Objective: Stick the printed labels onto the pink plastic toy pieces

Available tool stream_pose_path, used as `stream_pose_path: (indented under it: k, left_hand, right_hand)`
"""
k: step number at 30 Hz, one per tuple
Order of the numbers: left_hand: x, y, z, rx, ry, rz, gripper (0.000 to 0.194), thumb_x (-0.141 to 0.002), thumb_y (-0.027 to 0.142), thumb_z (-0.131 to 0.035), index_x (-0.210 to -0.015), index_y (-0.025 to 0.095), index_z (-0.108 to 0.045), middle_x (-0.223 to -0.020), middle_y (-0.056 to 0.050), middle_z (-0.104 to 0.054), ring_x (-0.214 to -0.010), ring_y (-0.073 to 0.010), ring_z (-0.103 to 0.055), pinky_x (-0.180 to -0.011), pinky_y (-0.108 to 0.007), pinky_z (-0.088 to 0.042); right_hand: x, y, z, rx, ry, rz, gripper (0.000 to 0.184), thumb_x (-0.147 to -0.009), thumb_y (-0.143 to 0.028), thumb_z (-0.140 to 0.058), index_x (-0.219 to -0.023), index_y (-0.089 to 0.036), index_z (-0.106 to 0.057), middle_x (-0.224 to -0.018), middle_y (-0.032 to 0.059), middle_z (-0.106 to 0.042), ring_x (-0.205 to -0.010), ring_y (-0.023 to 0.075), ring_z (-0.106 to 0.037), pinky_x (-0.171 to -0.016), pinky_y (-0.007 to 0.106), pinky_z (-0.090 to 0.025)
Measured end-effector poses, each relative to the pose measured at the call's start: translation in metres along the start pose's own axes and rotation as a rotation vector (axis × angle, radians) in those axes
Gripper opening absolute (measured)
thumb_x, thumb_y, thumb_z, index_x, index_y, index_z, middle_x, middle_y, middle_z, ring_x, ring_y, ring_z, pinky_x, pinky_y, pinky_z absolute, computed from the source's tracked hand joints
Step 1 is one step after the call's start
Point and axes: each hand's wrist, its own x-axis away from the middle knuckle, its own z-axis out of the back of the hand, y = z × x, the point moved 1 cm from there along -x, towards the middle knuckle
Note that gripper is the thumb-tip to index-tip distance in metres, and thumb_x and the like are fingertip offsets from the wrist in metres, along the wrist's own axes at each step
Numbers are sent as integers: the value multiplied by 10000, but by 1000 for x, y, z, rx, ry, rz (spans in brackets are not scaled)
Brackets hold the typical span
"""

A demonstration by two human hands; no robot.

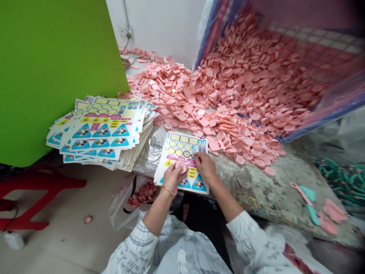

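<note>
Between the fingers of my left hand (172,179) is a round pink plastic piece (181,166) with slots in its face. Beneath it a stack of printed sticker sheets (186,139) lies at the table's front edge, showing yellow circles, blue triangles and pink shapes. My right hand (204,166) rests over the right side of the top sheet, its thumb and fingertips pinched together near the printed circles. Whether a sticker is between those fingertips is too small to make out.
Loose pink plastic pieces (185,102) spread across the table (248,188) and spill from a tipped blue crate (296,133). More sticker sheets (99,125) are piled left, beside a green panel (57,76). A red stool (37,186) stands below; a bag of pink pieces (118,211) hangs underneath.
</note>
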Motion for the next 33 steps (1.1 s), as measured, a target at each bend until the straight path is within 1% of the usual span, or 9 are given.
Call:
stream_pose_path:
  k: [9,13,17,19,21,23,25,29,33]
  left_hand:
    - [-1,0,0,12,5,13,218,-712,129,-732,-889,132,-604,-910,-101,-712,-858,-205,-727,-864,-368,-576]
    - [0,0,0,15,-11,6,220,-710,130,-737,-890,133,-609,-914,-100,-709,-848,-202,-725,-847,-356,-580]
    - [-1,-1,1,17,-16,3,218,-700,121,-738,-881,133,-618,-917,-95,-702,-822,-191,-718,-848,-359,-577]
    - [-1,-2,1,13,-17,-2,221,-696,122,-742,-879,133,-619,-920,-97,-700,-822,-188,-714,-856,-363,-574]
    - [-2,-3,1,9,-18,-6,215,-700,118,-732,-884,129,-621,-930,-102,-700,-824,-187,-711,-859,-362,-573]
    - [-1,-3,1,15,-29,-11,204,-706,110,-716,-887,125,-624,-935,-104,-699,-824,-185,-708,-865,-358,-570]
    - [1,-2,2,37,-54,-6,203,-708,106,-704,-893,130,-625,-916,-92,-698,-816,-183,-707,-865,-354,-569]
    - [10,4,5,130,-163,20,243,-714,118,-699,-942,147,-619,-967,-86,-702,-841,-190,-706,-855,-353,-568]
    - [21,10,6,262,-214,47,207,-815,270,-662,-971,140,-625,-992,-103,-702,-840,-206,-694,-854,-391,-569]
  right_hand:
    - [4,-1,-1,-29,-15,-32,219,-919,-293,-490,-982,-240,-693,-1023,42,-697,-928,189,-617,-791,278,-420]
    - [-2,-8,-2,18,-17,-167,247,-907,-421,-513,-903,-247,-689,-924,35,-709,-817,197,-629,-688,287,-405]
    - [-19,-13,-1,84,-48,-310,303,-789,-533,-636,-742,-234,-661,-740,42,-689,-713,222,-619,-629,304,-380]
    - [-29,-12,2,10,-80,-342,328,-742,-545,-668,-664,-229,-629,-647,25,-654,-648,208,-593,-602,297,-372]
    - [-35,-11,7,-164,-46,-318,364,-737,-569,-661,-641,-222,-607,-618,4,-630,-603,179,-564,-581,279,-375]
    - [-35,-12,15,-336,55,-238,381,-739,-583,-659,-663,-213,-603,-638,-9,-620,-594,153,-540,-577,262,-383]
    - [-29,-14,23,-420,118,-139,377,-738,-573,-677,-689,-207,-601,-648,-23,-602,-596,136,-519,-580,249,-383]
    - [-4,-21,37,-388,52,-9,353,-741,-535,-708,-695,-202,-599,-627,-34,-578,-581,120,-495,-570,241,-365]
    - [17,-26,48,-267,-35,110,331,-764,-514,-700,-693,-204,-607,-649,-20,-612,-589,124,-515,-569,245,-364]
